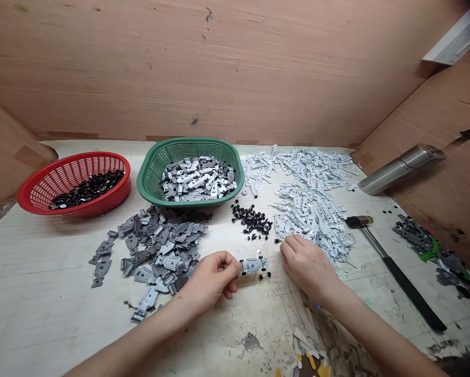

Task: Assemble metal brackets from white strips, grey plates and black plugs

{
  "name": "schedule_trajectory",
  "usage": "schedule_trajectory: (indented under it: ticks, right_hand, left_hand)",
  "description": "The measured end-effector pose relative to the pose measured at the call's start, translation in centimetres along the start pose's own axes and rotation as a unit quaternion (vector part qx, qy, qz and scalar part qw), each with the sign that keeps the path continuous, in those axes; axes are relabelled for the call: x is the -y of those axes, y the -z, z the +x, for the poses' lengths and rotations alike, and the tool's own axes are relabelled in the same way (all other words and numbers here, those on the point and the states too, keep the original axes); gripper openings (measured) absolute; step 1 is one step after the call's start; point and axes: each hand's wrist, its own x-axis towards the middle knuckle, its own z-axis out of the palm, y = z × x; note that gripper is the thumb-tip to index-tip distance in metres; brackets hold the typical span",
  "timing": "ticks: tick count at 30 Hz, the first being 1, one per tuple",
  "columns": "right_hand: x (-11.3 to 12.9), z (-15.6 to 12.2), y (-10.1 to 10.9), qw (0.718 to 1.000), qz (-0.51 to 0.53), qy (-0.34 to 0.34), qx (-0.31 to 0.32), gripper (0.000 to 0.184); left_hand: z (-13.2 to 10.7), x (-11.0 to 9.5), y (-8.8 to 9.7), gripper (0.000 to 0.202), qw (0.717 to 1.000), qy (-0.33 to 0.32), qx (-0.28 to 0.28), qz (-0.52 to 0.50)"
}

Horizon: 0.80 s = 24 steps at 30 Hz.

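Between the thumb and fingers of my left hand (219, 272) is one end of a grey toy car chassis (252, 265), which has small black wheels on it. A loose wheel axle (265, 276) lies just below the chassis. My right hand (303, 262) rests at the near edge of a pile of white plastic parts (313, 209), its fingers curled down; whatever is under the fingertips is hidden. Above and between the hands sits a heap of black wheel axles (253, 219). Grey chassis plates (168, 248) lie in a pile left of my left hand.
A red basket (121, 196) holds black parts, and a green basket (143, 180) holds grey and white pieces. A hammer (400, 272) lies at the right, near a metal cylinder (400, 168) and scrap parts (439, 256). Wooden panels (227, 78) enclose the table.
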Motion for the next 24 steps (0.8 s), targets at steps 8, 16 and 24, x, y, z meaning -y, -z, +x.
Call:
schedule_trajectory:
  ticks: [8,16,24]
  right_hand:
    - [-0.4,0.4,0.8,1.000,-0.002,-0.003,0.027,0.023]
    - [-0.5,-0.2,0.5,0.999,0.002,0.008,-0.046,0.028]
    - [-3.2,-1.8,3.4,0.904,0.347,-0.224,-0.112,0.019]
  left_hand:
    - [0.1,0.2,-0.1,0.030,1.000,-0.011,-0.008,-0.001]
    - [0.2,0.3,0.0,0.030,1.000,-0.015,0.002,-0.002]
    - [0.0,0.3,-0.1,0.028,1.000,-0.012,-0.001,-0.008]
